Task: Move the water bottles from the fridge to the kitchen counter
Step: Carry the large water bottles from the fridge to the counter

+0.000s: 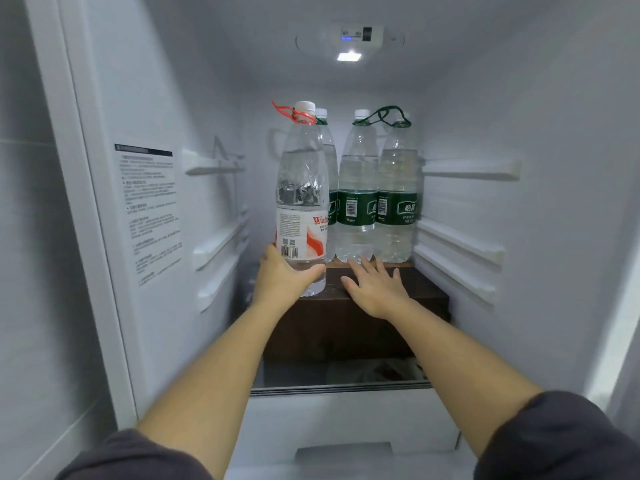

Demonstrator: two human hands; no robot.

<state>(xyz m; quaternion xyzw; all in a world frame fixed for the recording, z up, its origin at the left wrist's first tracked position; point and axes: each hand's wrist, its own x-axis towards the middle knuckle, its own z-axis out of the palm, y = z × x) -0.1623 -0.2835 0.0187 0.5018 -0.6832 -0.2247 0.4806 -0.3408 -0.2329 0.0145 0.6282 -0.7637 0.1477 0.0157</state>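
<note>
My left hand (289, 277) grips the red-label bottle (302, 188) low — right hand (377, 289) open nr a green-label bottle (358, 188). Next — grip it, lift both out.

White walls of an open fridge (519, 98) glow under a ceiling lamp (349, 57) set beside a small control panel (356, 33). Shelf rails (471, 166) line both side walls. A printed notice (149, 209) is stuck to the left wall, and a dark brown box (363, 327) sits above a glass shelf (339, 388).

Red-and-white label (302, 233) on 1 clear bottle (302, 174), dark green labels (356, 207) on 3 others.
</note>
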